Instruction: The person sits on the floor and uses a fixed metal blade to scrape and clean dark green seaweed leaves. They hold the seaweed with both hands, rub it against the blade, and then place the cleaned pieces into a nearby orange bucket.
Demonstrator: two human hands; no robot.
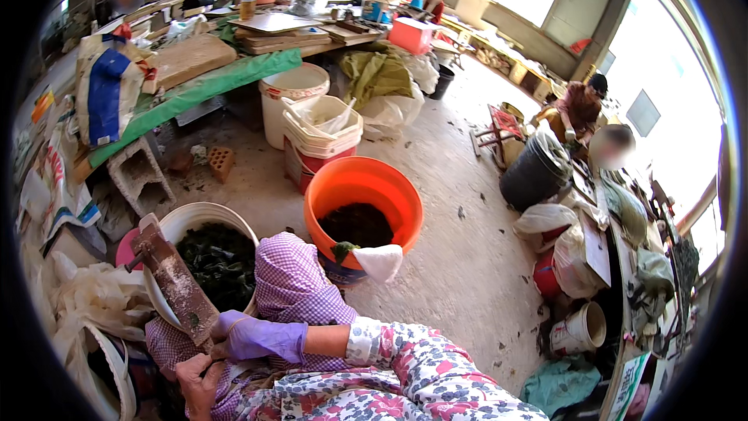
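Note:
My right hand [251, 336], in a purple glove with a band around it, is curled at the near end of a worn wooden board [178, 283]. My bare left hand [198, 380] is just below, its fingers bent and close to the right fingertips. What either hand pinches is too small and hidden to tell. The board bears pale residue and a bolt near its far end. It leans across a white bucket [248, 222] of dark green leafy seaweed [219, 260]. Purple checked cloth [292, 269] covers my knees.
Beyond my knee stands an orange bucket [374, 181] with dark, wet contents; a white cloth [380, 262] hangs over its rim. Stacked white pails [324, 123], a concrete block [140, 175] and a cluttered table [204, 88] stand farther off. Other people sit at right, near a black barrel [534, 172].

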